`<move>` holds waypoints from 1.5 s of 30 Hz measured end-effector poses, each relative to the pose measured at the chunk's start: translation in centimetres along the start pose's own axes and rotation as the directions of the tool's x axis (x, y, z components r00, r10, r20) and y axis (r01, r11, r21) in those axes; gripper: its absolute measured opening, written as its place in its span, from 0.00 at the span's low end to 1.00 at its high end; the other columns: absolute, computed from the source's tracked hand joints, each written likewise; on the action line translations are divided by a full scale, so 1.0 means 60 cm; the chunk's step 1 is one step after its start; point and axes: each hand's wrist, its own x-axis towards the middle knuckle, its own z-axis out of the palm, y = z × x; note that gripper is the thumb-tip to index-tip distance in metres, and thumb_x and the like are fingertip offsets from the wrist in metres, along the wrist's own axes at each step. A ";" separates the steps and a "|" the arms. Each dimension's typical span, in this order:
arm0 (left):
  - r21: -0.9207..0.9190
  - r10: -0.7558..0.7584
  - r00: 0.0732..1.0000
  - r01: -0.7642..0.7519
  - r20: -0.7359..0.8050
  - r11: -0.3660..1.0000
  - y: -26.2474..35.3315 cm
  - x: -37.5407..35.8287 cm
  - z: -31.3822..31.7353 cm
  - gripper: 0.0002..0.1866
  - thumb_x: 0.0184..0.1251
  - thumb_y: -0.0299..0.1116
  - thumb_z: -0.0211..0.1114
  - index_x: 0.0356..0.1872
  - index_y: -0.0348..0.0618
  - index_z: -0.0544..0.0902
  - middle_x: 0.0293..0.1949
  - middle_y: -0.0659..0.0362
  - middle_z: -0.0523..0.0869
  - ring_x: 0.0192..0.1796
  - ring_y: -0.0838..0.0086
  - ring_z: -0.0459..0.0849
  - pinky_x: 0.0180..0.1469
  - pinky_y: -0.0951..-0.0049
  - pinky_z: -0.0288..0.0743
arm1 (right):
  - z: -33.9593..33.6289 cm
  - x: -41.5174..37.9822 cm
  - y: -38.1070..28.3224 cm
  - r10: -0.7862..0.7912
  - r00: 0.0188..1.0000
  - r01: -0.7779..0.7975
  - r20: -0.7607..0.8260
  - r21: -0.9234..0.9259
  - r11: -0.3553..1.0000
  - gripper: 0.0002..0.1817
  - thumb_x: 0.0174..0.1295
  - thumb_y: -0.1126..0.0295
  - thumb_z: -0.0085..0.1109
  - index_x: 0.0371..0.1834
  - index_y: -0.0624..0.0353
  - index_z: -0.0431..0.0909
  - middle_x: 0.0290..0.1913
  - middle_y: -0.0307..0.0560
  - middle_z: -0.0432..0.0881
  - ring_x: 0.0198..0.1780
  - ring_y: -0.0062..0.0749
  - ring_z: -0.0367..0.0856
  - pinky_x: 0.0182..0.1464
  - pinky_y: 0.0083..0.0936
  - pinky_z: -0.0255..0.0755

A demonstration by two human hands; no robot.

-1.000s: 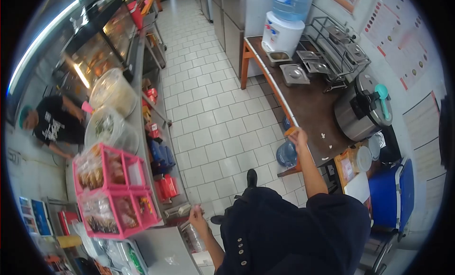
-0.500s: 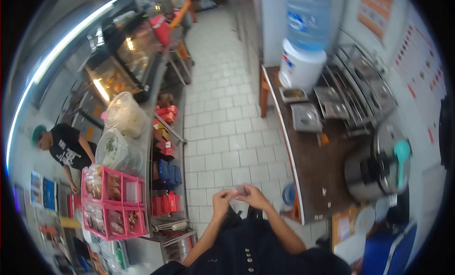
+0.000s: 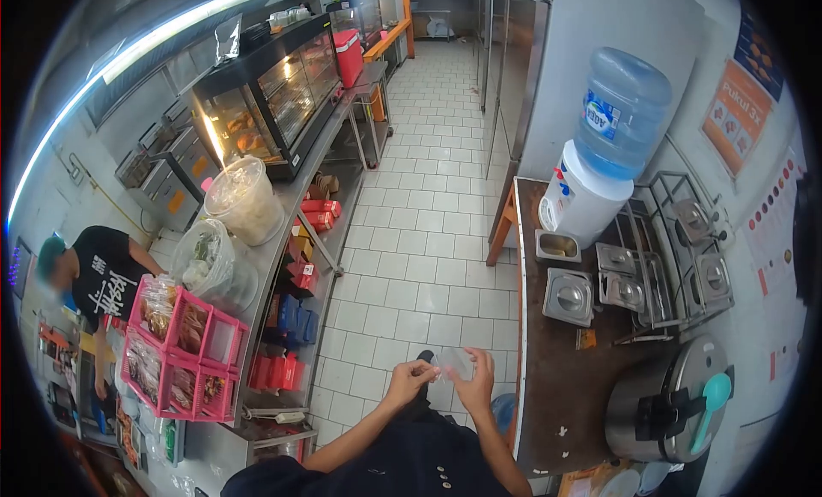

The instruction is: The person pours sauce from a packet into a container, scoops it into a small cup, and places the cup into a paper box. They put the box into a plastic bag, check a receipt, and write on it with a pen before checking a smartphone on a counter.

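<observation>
Low in the head view, in front of my dark shirt, my left hand (image 3: 413, 380) pinches the left edge of a small clear plastic bag (image 3: 452, 360). On the bag's other side, my right hand (image 3: 475, 380) has its fingers closed on it. Both hands are in the air over the tiled floor (image 3: 415, 291), touching neither counter. Whether anything is inside the bag cannot be made out.
At left, a steel counter (image 3: 295, 184) bears pink baskets (image 3: 175, 347), tubs and a heated display case (image 3: 274, 95). A person in a green cap (image 3: 103, 279) stands beyond it. At right, a brown table (image 3: 548, 369) holds a water dispenser (image 3: 582, 193), metal pans and a large pot (image 3: 655, 403).
The view has shifted and sharpened. My hands have moved a little apart, and the clear bag shows more widely between them. The person at left leans further over.
</observation>
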 end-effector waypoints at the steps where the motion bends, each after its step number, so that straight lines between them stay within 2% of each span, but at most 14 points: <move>1: 0.021 -0.004 1.000 0.004 0.008 1.000 0.009 0.020 0.001 0.11 0.69 0.36 0.70 0.35 0.36 0.87 0.27 0.63 0.87 0.32 0.83 0.80 0.37 0.79 0.73 | -0.014 0.019 -0.013 -0.051 0.988 0.048 0.142 0.030 0.998 0.18 0.54 0.63 0.75 0.43 0.61 0.83 0.31 0.45 0.84 0.34 0.39 0.81 0.44 0.32 0.75; 5: 0.041 0.013 0.993 -0.018 0.114 0.999 0.047 0.100 0.010 0.11 0.66 0.36 0.71 0.32 0.35 0.87 0.25 0.61 0.87 0.33 0.81 0.82 0.38 0.77 0.75 | -0.013 0.081 0.006 0.105 0.910 -0.094 0.400 -0.048 0.994 0.18 0.52 0.65 0.75 0.43 0.61 0.84 0.31 0.45 0.85 0.35 0.37 0.83 0.44 0.31 0.76; 10: 0.189 0.033 0.951 -0.095 0.308 0.977 0.125 0.191 -0.026 0.09 0.64 0.35 0.72 0.32 0.39 0.89 0.27 0.58 0.89 0.33 0.82 0.83 0.38 0.76 0.76 | -0.030 0.186 0.032 0.208 0.738 -0.396 0.643 0.163 0.904 0.12 0.61 0.65 0.70 0.42 0.63 0.88 0.35 0.40 0.89 0.39 0.19 0.82 0.47 0.23 0.76; 14: 0.155 0.058 0.877 -0.148 0.476 0.977 0.178 0.267 -0.032 0.11 0.66 0.36 0.71 0.32 0.38 0.87 0.26 0.63 0.87 0.29 0.85 0.76 0.32 0.78 0.71 | -0.039 0.265 0.030 0.271 0.667 -0.535 0.694 0.194 0.822 0.10 0.65 0.67 0.68 0.39 0.64 0.87 0.33 0.40 0.88 0.36 0.17 0.82 0.42 0.19 0.75; 17: 0.213 0.026 0.805 -0.188 0.593 0.959 0.198 0.321 -0.030 0.11 0.70 0.36 0.67 0.35 0.38 0.87 0.27 0.61 0.87 0.29 0.82 0.77 0.33 0.76 0.72 | -0.036 0.297 0.031 0.199 0.773 -0.378 0.602 0.186 0.907 0.10 0.64 0.68 0.67 0.34 0.65 0.84 0.27 0.41 0.85 0.34 0.22 0.83 0.41 0.22 0.76; 18: 0.207 0.061 0.780 -0.240 0.623 0.949 0.199 0.337 -0.025 0.11 0.71 0.36 0.66 0.36 0.38 0.86 0.27 0.61 0.86 0.29 0.81 0.77 0.34 0.75 0.72 | -0.034 0.301 0.035 0.101 0.848 -0.208 0.520 0.151 0.966 0.11 0.64 0.67 0.64 0.31 0.65 0.80 0.23 0.45 0.81 0.30 0.25 0.81 0.37 0.26 0.75; 21: 0.212 0.092 0.687 -0.345 0.721 0.914 0.224 0.376 -0.006 0.13 0.75 0.37 0.60 0.35 0.36 0.82 0.25 0.57 0.84 0.28 0.75 0.78 0.33 0.73 0.72 | -0.049 0.326 0.023 0.199 0.829 -0.184 0.523 -0.081 0.980 0.12 0.65 0.66 0.63 0.31 0.66 0.79 0.25 0.45 0.84 0.28 0.28 0.81 0.34 0.29 0.73; 26: 0.186 0.046 0.560 -0.351 0.827 0.918 0.272 0.420 0.041 0.15 0.76 0.36 0.56 0.31 0.35 0.78 0.22 0.58 0.81 0.25 0.74 0.75 0.30 0.69 0.69 | -0.069 0.328 0.072 0.172 0.875 -0.311 0.453 0.255 0.915 0.13 0.70 0.66 0.53 0.32 0.66 0.75 0.18 0.46 0.69 0.22 0.22 0.67 0.27 0.28 0.63; 28: 0.210 0.032 0.566 -0.356 0.824 0.911 0.283 0.425 0.066 0.15 0.74 0.35 0.56 0.30 0.33 0.77 0.21 0.55 0.80 0.24 0.71 0.75 0.30 0.68 0.69 | -0.079 0.326 0.066 0.221 0.893 -0.376 0.392 0.382 0.844 0.14 0.71 0.66 0.51 0.32 0.65 0.75 0.18 0.45 0.67 0.21 0.21 0.62 0.25 0.27 0.59; 34: 0.329 0.090 0.658 -0.484 0.747 0.811 0.310 0.427 0.132 0.13 0.72 0.32 0.57 0.29 0.33 0.78 0.18 0.54 0.78 0.20 0.71 0.74 0.27 0.68 0.68 | -0.125 0.348 0.090 0.206 0.934 -0.272 0.293 0.208 0.939 0.15 0.72 0.66 0.50 0.30 0.66 0.74 0.17 0.41 0.70 0.22 0.20 0.66 0.26 0.27 0.63; 37: 0.348 0.164 0.665 -0.566 0.729 0.747 0.323 0.427 0.163 0.11 0.68 0.30 0.60 0.28 0.32 0.77 0.17 0.49 0.77 0.18 0.65 0.74 0.26 0.66 0.69 | -0.135 0.353 0.089 0.318 0.903 -0.424 0.288 0.484 0.765 0.16 0.71 0.66 0.51 0.27 0.67 0.72 0.17 0.44 0.69 0.22 0.20 0.71 0.27 0.29 0.66; 41: 0.332 0.371 0.599 -0.749 0.709 0.573 0.328 0.447 0.178 0.09 0.64 0.27 0.62 0.27 0.30 0.77 0.19 0.44 0.77 0.19 0.58 0.76 0.28 0.63 0.72 | -0.179 0.367 0.073 0.343 0.915 -0.380 0.213 0.168 0.909 0.14 0.66 0.69 0.53 0.26 0.68 0.73 0.18 0.50 0.72 0.22 0.23 0.73 0.27 0.30 0.68; 44: 0.454 0.158 0.603 -0.725 0.782 0.518 0.362 0.464 0.180 0.09 0.65 0.28 0.64 0.29 0.31 0.79 0.25 0.46 0.82 0.27 0.58 0.83 0.33 0.62 0.75 | -0.216 0.377 0.073 0.216 0.957 -0.191 0.193 -0.142 0.971 0.12 0.63 0.72 0.54 0.24 0.68 0.72 0.18 0.49 0.73 0.22 0.24 0.73 0.27 0.29 0.67; 45: 0.392 0.232 0.570 -0.756 0.788 0.524 0.373 0.466 0.185 0.10 0.66 0.30 0.65 0.31 0.32 0.79 0.28 0.46 0.83 0.30 0.56 0.83 0.36 0.61 0.76 | -0.221 0.378 0.064 0.151 0.976 -0.121 0.155 -0.186 0.975 0.11 0.61 0.73 0.54 0.23 0.67 0.70 0.18 0.46 0.72 0.22 0.22 0.73 0.27 0.28 0.65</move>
